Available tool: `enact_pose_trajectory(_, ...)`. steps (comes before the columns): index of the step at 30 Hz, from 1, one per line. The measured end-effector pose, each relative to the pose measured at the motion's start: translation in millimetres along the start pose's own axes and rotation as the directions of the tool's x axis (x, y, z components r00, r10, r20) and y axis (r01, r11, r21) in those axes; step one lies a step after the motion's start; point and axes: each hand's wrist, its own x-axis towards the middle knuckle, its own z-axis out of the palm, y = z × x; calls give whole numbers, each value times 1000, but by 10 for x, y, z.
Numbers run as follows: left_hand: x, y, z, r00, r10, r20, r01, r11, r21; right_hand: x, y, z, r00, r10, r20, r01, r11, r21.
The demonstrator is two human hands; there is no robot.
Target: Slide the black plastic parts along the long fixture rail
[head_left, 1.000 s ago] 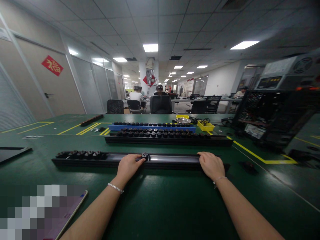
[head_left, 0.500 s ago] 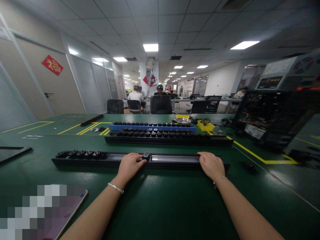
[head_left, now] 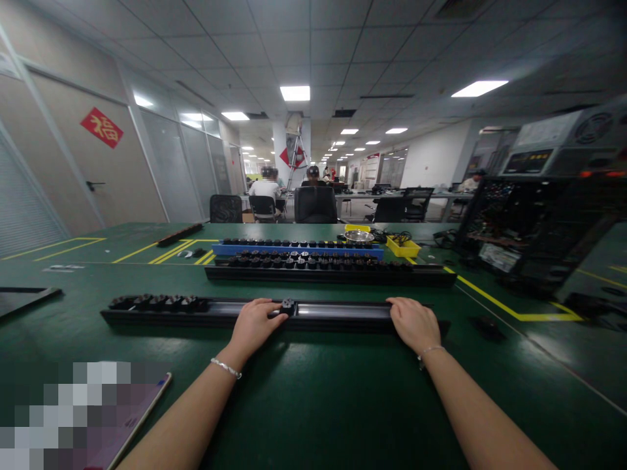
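Both forearms were bare from the lower frame edge up to the wrists. The left hand [head_left: 252, 326] sat at about 7 o'clock from frame centre and the right hand [head_left: 414, 324] at about 4 o'clock; both were bare.

The left bracelet [head_left: 226, 368] was a thin silver-coloured band with a beaded or linked look, catching light, lying slantwise across the wrist. The right bracelet [head_left: 428, 350] was finer, also silver-coloured, a slim chain curving over the wrist. The links were too small to make out.
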Motion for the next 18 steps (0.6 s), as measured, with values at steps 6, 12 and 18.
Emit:
enact_pose_trajectory(6, 1, 0, 7, 1000, 10, 9, -10, 1000, -17, 8, 7, 11, 1000, -3, -7, 3, 1000, -4)
enact_pose_trajectory(12, -6, -26, 30, 1000, 4, -23, -5, 999, -41, 14, 15, 33, 1000, -2, -23, 2, 1000, 1)
enact_pose_trajectory(18, 2, -42, 62, 998, -67, -4, 66, 983, -170, 20, 28, 50, 1000, -3, -22, 3, 1000, -10)
